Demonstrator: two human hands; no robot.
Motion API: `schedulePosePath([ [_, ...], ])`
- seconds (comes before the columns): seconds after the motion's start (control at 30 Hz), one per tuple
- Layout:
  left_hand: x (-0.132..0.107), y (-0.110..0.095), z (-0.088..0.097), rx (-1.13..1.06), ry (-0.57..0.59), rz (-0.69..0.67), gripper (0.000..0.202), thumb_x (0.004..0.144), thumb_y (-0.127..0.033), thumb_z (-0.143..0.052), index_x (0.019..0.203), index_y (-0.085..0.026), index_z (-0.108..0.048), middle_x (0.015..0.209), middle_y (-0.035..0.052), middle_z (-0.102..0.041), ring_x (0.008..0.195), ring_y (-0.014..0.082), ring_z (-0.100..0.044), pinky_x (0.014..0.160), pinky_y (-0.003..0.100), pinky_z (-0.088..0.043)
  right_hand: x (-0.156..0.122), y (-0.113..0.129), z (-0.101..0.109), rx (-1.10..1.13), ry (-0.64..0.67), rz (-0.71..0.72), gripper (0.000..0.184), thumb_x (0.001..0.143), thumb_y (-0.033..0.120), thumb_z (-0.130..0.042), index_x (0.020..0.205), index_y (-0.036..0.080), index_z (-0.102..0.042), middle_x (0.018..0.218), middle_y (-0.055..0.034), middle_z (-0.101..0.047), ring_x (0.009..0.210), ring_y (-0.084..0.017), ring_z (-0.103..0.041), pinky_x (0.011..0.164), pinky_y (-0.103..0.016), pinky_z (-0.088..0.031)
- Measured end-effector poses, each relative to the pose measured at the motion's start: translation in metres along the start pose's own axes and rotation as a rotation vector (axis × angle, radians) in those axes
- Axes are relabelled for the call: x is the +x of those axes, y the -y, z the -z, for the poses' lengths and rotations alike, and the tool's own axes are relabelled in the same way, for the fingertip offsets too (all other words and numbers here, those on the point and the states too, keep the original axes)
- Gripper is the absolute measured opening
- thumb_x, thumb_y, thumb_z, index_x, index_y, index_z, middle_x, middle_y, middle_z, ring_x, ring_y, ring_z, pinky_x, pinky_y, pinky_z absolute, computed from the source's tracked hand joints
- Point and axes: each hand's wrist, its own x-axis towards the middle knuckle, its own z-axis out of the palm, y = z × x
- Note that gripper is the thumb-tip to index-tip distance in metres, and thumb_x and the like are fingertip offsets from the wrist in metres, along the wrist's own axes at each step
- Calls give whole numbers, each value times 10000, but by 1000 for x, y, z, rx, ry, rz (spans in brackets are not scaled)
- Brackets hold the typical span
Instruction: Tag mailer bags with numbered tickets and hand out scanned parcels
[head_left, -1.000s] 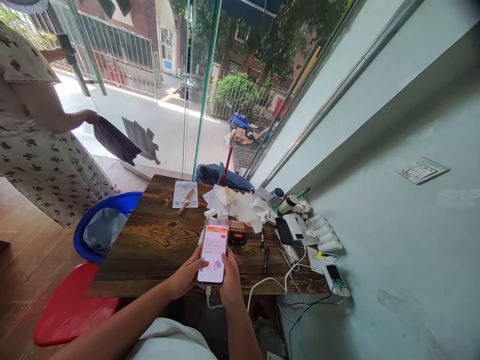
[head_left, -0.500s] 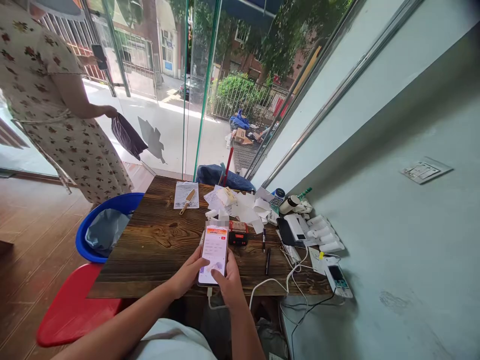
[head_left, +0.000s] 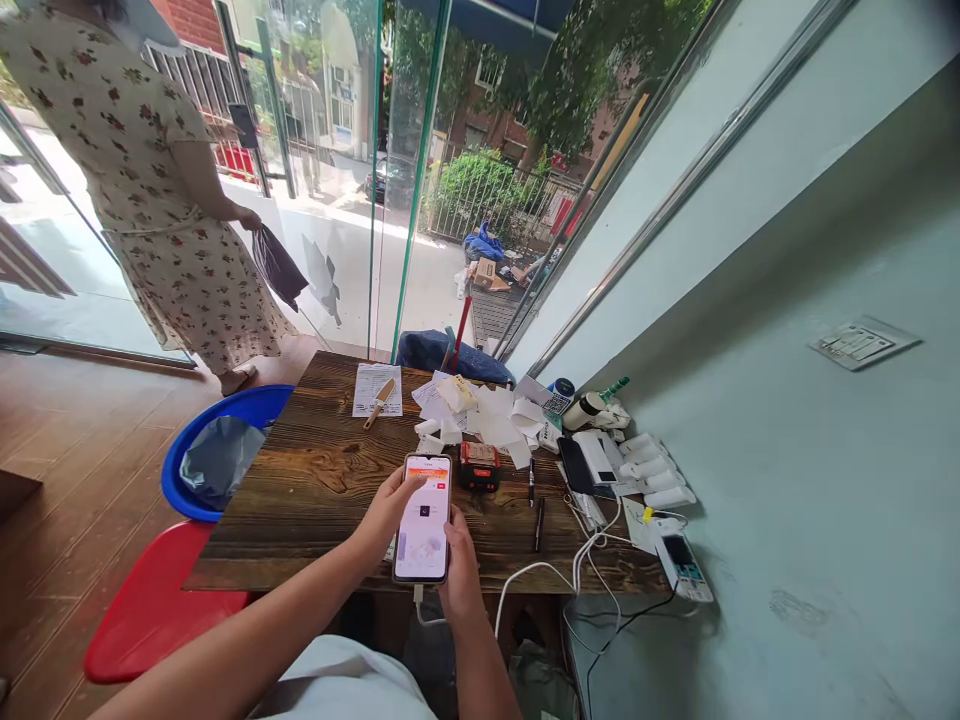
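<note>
I hold a smartphone (head_left: 424, 517) with a lit screen over the near edge of a dark wooden table (head_left: 315, 480). My left hand (head_left: 386, 505) grips its left side, fingers curled round the edge. My right hand (head_left: 459, 560) grips the lower right side, thumb by the screen. A white cable (head_left: 517, 575) runs from the phone's bottom to the right.
Loose paper slips (head_left: 487, 415), a small red and black device (head_left: 480, 465), two pens (head_left: 538, 510), white rolls (head_left: 660, 480) and a second phone (head_left: 684, 565) lie on the table. A blue tub (head_left: 259, 405) and red seat (head_left: 150, 610) stand left. A person in a floral dress (head_left: 165, 200) stands by the glass door.
The person in the floral dress has walked right, closer to the glass door. My left hand has slid higher on the phone, and the screen content has changed.
</note>
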Motion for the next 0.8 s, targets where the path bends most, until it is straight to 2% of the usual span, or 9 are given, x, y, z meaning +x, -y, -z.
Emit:
schedulePosePath([
  [0.2, -4, 1, 15, -8, 74, 83, 396, 591, -385, -613, 923, -169, -615, 752, 24, -681, 675, 180, -595, 570, 237, -420, -2, 5, -6, 51, -7, 13, 419, 704, 522, -638, 985, 211, -628, 955, -23, -723, 900, -216, -657, 779, -323, -516],
  [0.37, -10, -1, 17, -16, 144, 82, 450, 584, -347, -590, 992, -156, -601, 833, 34, -700, 711, 175, -589, 629, 243, -421, -2, 9, -9, 54, 4, 2, 476, 675, 575, -651, 985, 214, -633, 980, -22, -717, 985, -227, -635, 821, -334, -503],
  [0.6, -12, -5, 16, -39, 158, 78, 460, 558, -280, -564, 999, -155, -605, 868, 31, -696, 721, 172, -575, 636, 249, -419, 1, 8, -7, 72, 27, -12, 472, 680, 577, -656, 988, 221, -624, 961, -13, -719, 965, -224, -642, 807, -333, -504],
  [0.8, -12, -9, 16, -49, 232, 56, 521, 435, -126, -528, 946, -173, -621, 790, -1, -680, 718, 156, -555, 619, 226, -419, -1, 11, -10, 66, 37, 6, 451, 668, 571, -665, 940, 212, -629, 936, -17, -723, 909, -222, -654, 770, -326, -513],
])
